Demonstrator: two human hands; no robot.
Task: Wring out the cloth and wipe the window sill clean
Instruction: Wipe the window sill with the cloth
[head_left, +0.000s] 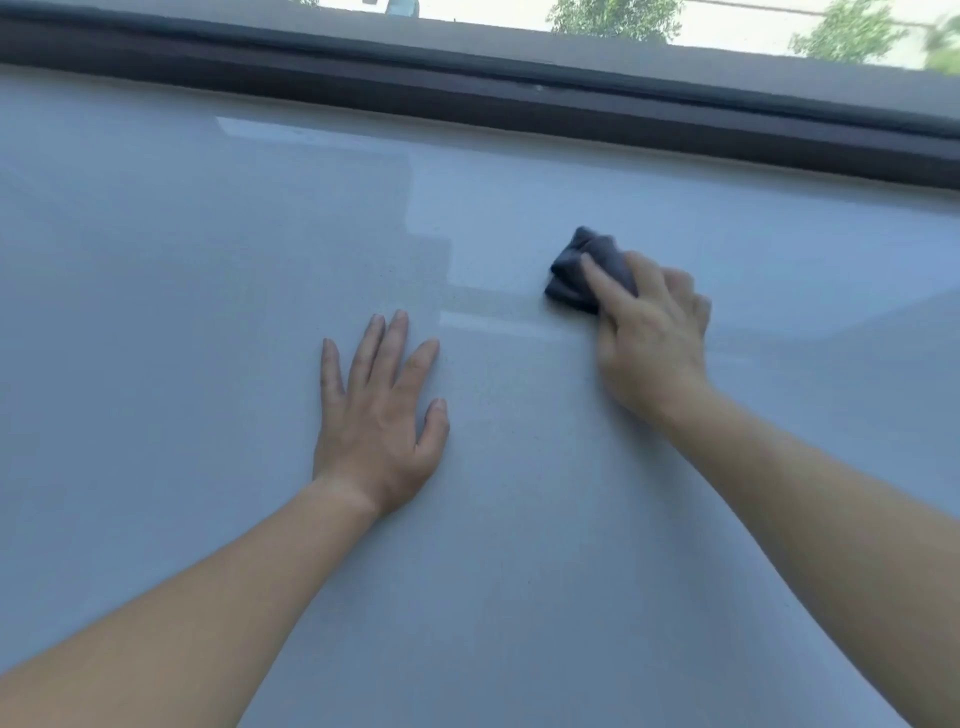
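A broad, glossy pale grey window sill (208, 260) fills most of the view. A small bunched dark grey cloth (576, 270) lies on it right of centre. My right hand (649, 332) covers the cloth's near side and grips it, with the index finger stretched across the top and the other fingers curled over it. The hand is slightly blurred. My left hand (379, 410) lies flat on the sill to the left of the cloth, fingers straight and spread, holding nothing.
A dark brown window frame (467, 98) runs along the sill's far edge, sloping down to the right. Beyond the glass are green trees (613, 15) and bright daylight. The sill reflects light patches near its middle.
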